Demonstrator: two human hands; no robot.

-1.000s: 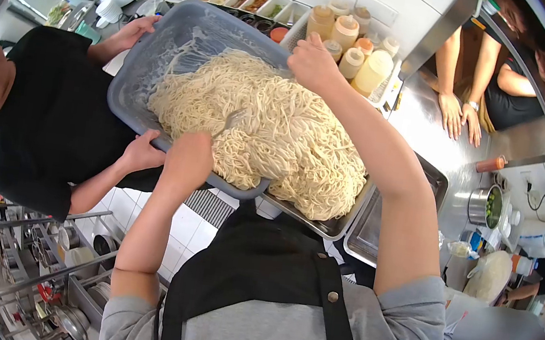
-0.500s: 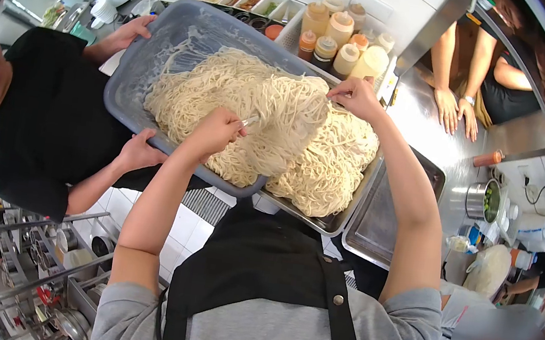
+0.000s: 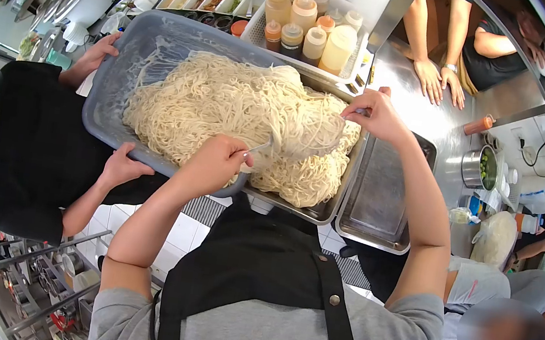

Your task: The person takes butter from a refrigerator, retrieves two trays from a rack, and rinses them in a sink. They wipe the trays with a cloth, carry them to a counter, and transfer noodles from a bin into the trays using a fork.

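A big mass of pale noodles [image 3: 193, 91] fills much of a blue-grey plastic tub [image 3: 107, 90] and spills over its right end into a metal tray [image 3: 327, 213]. My left hand [image 3: 218, 163] is closed around a thin metal utensil [image 3: 259, 148], whose far end is buried in the noodles. Over the right side of the pile, my right hand [image 3: 377, 115] pinches a slim metal handle [image 3: 357, 112]; its working end is hidden among the noodles. A co-worker's two hands [image 3: 127, 166] hold the tub at its left end.
An empty-looking metal tray [image 3: 386, 192] lies right of the noodle tray. Behind stand squeeze bottles [image 3: 303, 12] in a white basket and a row of topping containers [image 3: 205, 1]. Another person's hands [image 3: 439, 82] rest on the steel counter [image 3: 395, 76]. A pot [image 3: 479, 168] stands at right.
The clump of noodles between my hands has sunk lower onto the tray side. Both hands have shifted slightly downward relative to the tub, and the whole view has shifted a little.
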